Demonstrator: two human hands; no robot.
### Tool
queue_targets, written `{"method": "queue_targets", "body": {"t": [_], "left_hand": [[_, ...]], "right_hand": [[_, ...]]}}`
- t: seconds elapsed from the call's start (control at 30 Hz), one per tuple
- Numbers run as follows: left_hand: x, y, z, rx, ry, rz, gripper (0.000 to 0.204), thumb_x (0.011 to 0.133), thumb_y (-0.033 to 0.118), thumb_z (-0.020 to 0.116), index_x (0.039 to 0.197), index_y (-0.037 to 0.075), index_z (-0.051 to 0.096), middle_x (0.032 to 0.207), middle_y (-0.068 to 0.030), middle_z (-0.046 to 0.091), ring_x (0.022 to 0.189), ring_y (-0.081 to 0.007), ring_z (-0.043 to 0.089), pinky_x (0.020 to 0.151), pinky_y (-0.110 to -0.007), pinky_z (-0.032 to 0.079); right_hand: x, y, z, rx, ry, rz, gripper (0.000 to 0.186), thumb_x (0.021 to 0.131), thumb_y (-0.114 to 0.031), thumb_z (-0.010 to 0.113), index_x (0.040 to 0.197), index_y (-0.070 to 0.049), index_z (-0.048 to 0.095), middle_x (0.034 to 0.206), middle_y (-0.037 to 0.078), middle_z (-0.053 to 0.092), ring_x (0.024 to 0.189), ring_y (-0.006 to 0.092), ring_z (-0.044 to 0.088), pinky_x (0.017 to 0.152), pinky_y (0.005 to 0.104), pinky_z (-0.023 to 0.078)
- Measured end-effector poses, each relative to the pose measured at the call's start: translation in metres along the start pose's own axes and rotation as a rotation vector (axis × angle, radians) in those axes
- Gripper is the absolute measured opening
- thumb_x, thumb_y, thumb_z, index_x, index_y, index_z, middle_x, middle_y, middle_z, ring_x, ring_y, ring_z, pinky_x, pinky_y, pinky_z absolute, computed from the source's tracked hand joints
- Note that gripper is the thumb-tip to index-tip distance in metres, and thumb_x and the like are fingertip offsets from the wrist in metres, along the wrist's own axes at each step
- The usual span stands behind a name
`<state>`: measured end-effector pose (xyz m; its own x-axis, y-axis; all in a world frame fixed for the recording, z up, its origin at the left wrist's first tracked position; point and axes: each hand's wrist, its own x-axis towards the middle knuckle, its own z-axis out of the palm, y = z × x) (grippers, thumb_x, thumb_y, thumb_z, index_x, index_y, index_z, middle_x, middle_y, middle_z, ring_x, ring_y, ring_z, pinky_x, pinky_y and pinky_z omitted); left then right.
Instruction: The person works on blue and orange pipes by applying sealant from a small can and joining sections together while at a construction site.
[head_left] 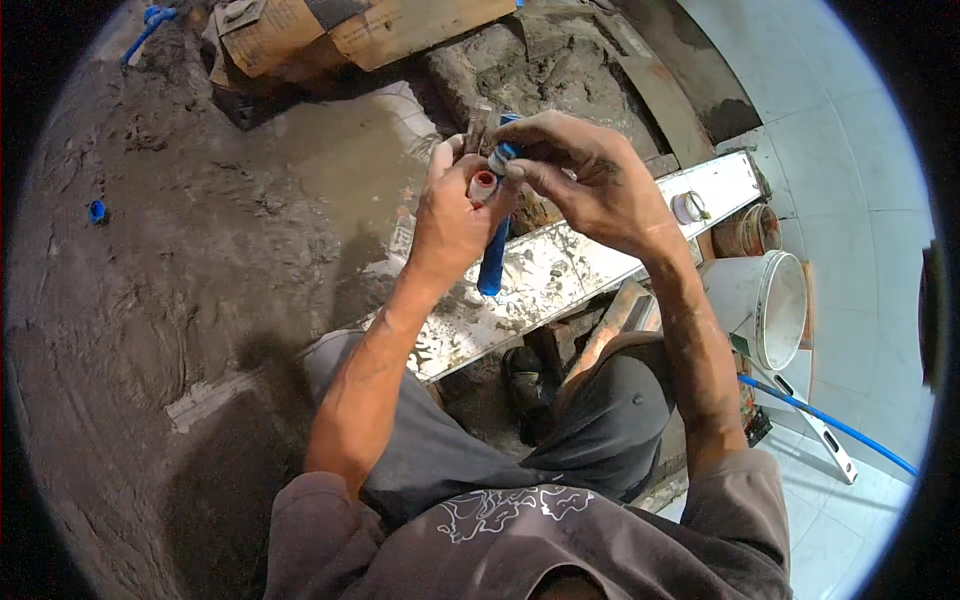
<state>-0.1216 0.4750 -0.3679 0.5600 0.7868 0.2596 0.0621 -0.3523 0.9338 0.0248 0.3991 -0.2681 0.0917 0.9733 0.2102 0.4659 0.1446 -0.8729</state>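
Observation:
My left hand (pixel 450 215) grips a small pale fitting with a red inner ring (pixel 483 184) at the middle of the view. Just above it, my right hand (pixel 590 185) has thumb and fingers closed on a blue-and-silver fitting (pixel 505 154), close against the left hand. A blue pipe piece (pixel 491 265) hangs below the fittings, between my hands; which fingers hold it I cannot tell. Behind the fingers, a narrow translucent item (pixel 480 120) is partly hidden. A long white, mortar-spattered board (pixel 530 300) lies beneath my hands, with a small metal-rimmed container (pixel 689 207) on it.
Wet mortar (pixel 200 300) covers the left, with a blue cap (pixel 97 211) and blue tool (pixel 150 25). Cardboard (pixel 370 30) lies at top. At right are a white bucket (pixel 745 310), rusty can (pixel 760 228), spirit level (pixel 830 440), blue hose (pixel 850 425) and tiled floor (pixel 840 150).

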Motion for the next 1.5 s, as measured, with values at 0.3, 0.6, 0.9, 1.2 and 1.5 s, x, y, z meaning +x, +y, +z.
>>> {"method": "queue_targets", "body": {"t": [0.3,0.6,0.9,1.2,1.5], "left_hand": [[-0.003,-0.004,0.004,0.121,-0.075,0.051,0.029,0.078,0.013,0.072,0.103,-0.001,0.065,0.117,-0.0254,0.051,0.1,-0.0432,0.058,0.084,-0.044,0.049],[-0.004,0.0,0.006,0.276,-0.067,0.0,0.026,0.078,0.012,0.073,0.098,-0.002,0.066,0.106,-0.0196,0.058,0.092,-0.0382,0.061,0.079,-0.042,0.049],[0.008,-0.023,-0.008,-0.531,-0.033,-0.727,0.039,0.09,0.043,0.057,0.09,0.005,0.064,0.079,-0.0077,0.064,0.068,-0.017,0.062,0.062,-0.031,0.051],[0.014,-0.022,-0.007,-1.122,0.021,-0.876,0.036,0.09,0.035,0.055,0.093,0.0,0.057,0.08,-0.0132,0.061,0.078,-0.0251,0.065,0.073,-0.039,0.056],[0.014,-0.015,0.001,-1.27,0.095,-0.839,0.033,0.091,0.03,0.054,0.1,-0.001,0.058,0.094,-0.0127,0.065,0.083,-0.0257,0.066,0.079,-0.04,0.056]], "right_hand": [[0.001,0.004,-0.006,-0.351,-0.182,-0.142,0.029,0.078,-0.001,0.065,0.107,-0.002,0.062,0.096,0.02,0.065,0.091,0.0397,0.063,0.079,0.0423,0.05],[-0.004,0.02,-0.008,-0.21,-0.249,0.06,0.024,0.085,-0.004,0.065,0.108,-0.001,0.062,0.093,0.016,0.066,0.083,0.0286,0.064,0.078,0.0363,0.05],[-0.003,0.017,-0.011,0.079,-0.078,0.299,0.023,0.092,-0.02,0.063,0.101,0.001,0.065,0.085,0.006,0.068,0.071,0.01,0.058,0.066,0.0264,0.047],[-0.01,0.008,-0.007,0.07,-0.047,0.288,0.022,0.091,-0.016,0.065,0.102,0.003,0.063,0.086,0.007,0.068,0.077,0.0105,0.062,0.068,0.0258,0.05],[-0.013,-0.017,0.02,0.167,-0.042,0.036,0.028,0.087,-0.008,0.067,0.113,0.002,0.06,0.097,0.011,0.067,0.089,0.0157,0.065,0.081,0.0285,0.052]]}}
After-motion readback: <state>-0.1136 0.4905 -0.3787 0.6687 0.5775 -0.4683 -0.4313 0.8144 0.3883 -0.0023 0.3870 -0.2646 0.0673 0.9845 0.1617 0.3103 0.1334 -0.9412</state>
